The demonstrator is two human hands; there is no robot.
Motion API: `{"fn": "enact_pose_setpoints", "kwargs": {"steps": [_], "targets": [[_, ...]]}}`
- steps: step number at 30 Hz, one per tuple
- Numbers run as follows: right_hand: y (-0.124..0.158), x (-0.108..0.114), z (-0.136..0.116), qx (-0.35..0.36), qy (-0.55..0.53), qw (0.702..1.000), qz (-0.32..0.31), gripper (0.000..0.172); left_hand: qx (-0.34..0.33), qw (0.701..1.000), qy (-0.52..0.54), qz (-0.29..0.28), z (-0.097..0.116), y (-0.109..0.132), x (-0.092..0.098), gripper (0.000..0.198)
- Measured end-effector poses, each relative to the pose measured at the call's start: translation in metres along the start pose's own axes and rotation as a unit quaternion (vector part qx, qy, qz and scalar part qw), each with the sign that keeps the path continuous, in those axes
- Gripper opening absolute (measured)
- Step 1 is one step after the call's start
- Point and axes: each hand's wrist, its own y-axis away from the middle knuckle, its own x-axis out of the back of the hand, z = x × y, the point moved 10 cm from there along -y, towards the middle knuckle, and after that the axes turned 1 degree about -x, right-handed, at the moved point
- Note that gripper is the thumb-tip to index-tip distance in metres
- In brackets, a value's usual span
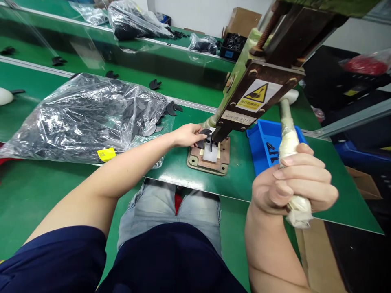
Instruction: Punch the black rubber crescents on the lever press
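My left hand pinches a small black curved plastic part at the base plate of a hand press. The part lies close beside the press's dark ram, over a light pad. How far it sits under the ram is hard to make out. My right hand is wrapped round the tape-covered lever of the press, to the right of the ram. A yellow warning label is stuck on the press body.
Left of the press lies a big clear bag of black parts, some spilling from its mouth. A blue bin with a few black pieces stands right of the base. Behind the bench, a shelf holds more bags and a black crate.
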Motion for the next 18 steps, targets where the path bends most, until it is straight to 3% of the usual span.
{"fn": "enact_pose_setpoints", "kwargs": {"steps": [4, 13, 18], "targets": [[-0.0011, -0.0013, -0.0023, 0.007, -0.011, 1.0, -0.007, 0.065, 0.002, 0.998, 0.049, -0.034, 0.0013, 0.0021, -0.0061, 0.027], [0.0012, 0.0002, -0.0038, -0.005, 0.051, 0.999, 0.007, 0.061, 0.033, 0.999, 0.038, -0.005, -0.0031, 0.0024, -0.0045, 0.03], [0.0031, 0.0023, -0.0024, -0.042, 0.076, 0.996, 0.028, 0.041, 0.081, 0.996, 0.035, -0.008, -0.005, 0.0025, -0.0057, 0.031]]}}
